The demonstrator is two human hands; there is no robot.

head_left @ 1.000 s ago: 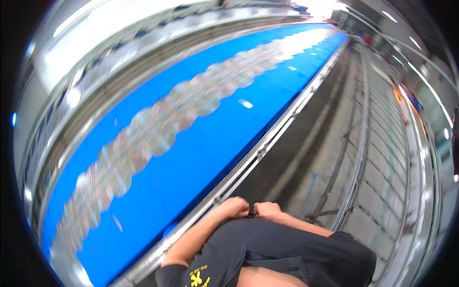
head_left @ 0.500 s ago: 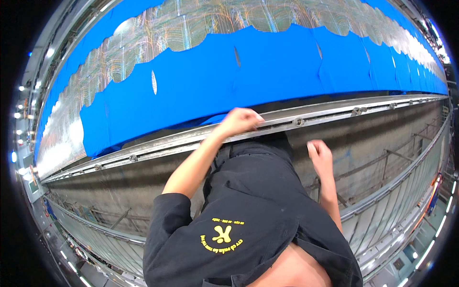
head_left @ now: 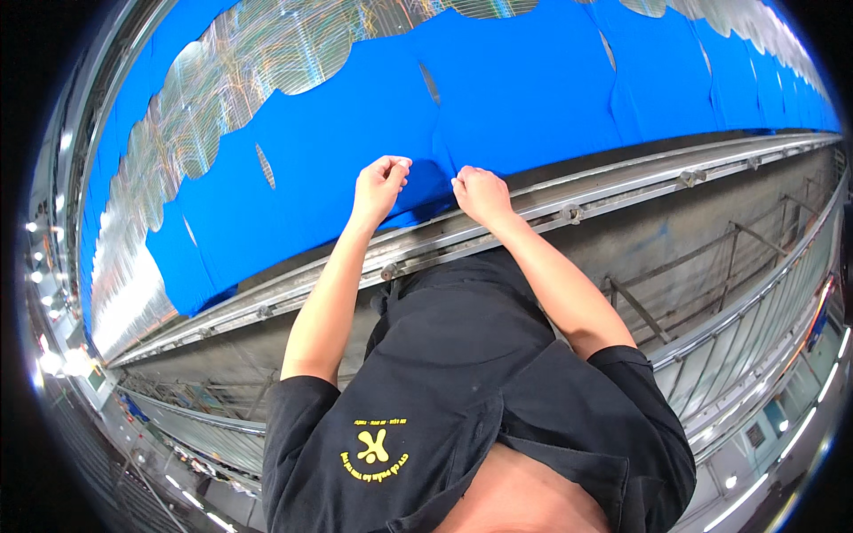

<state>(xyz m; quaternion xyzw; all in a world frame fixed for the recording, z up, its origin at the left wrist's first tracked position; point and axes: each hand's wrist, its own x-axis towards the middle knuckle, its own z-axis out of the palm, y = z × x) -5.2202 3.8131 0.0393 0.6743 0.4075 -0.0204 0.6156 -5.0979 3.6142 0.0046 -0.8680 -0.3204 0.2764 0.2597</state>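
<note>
Blue cloth [head_left: 524, 98] on a long table [head_left: 133, 306], its long axis parallel to the near edge, running from the table's left end toward the far right; its scalloped border faces the far edge, and narrow leaf-shaped gaps lie crosswise. Left hand [head_left: 380, 189] and right hand [head_left: 482, 195]: near each other over the cloth's near border, forearms extended, fingers curled together; whether they pinch cloth cannot be told. A metal rail [head_left: 640, 184] with small fittings [head_left: 571, 214] follows the near edge, between the person's black-clothed torso [head_left: 462, 346] and the cloth.
</note>
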